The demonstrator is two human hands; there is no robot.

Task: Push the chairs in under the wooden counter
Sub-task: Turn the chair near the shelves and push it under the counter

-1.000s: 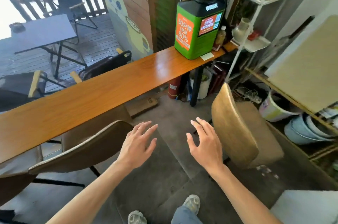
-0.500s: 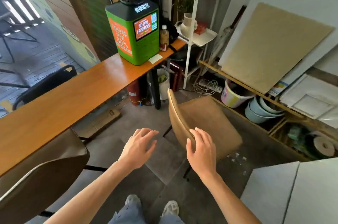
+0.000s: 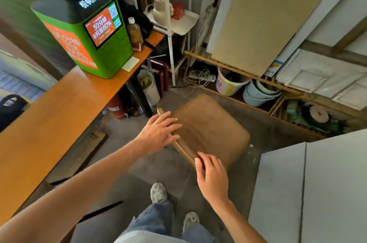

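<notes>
A tan chair (image 3: 210,129) stands on the grey floor to the right of the long wooden counter (image 3: 49,123), turned so its curved back edge faces me. My left hand (image 3: 158,133) lies flat with fingers spread over the far part of the backrest rim. My right hand (image 3: 212,175) rests with its fingers apart on the near part of that rim. Neither hand is closed around the rim. The chair's legs are hidden beneath the seat.
A green charging kiosk (image 3: 87,32) and a bottle (image 3: 135,34) stand on the counter's far end. A white shelf rack (image 3: 170,24), buckets (image 3: 230,81), cables and leaning boards (image 3: 264,20) crowd the far right. A pale cabinet top (image 3: 309,193) is at my right.
The view swung right and closer to the tan chair. Both hands moved forward onto its backrest rim. The brown chair at the left left the view.
</notes>
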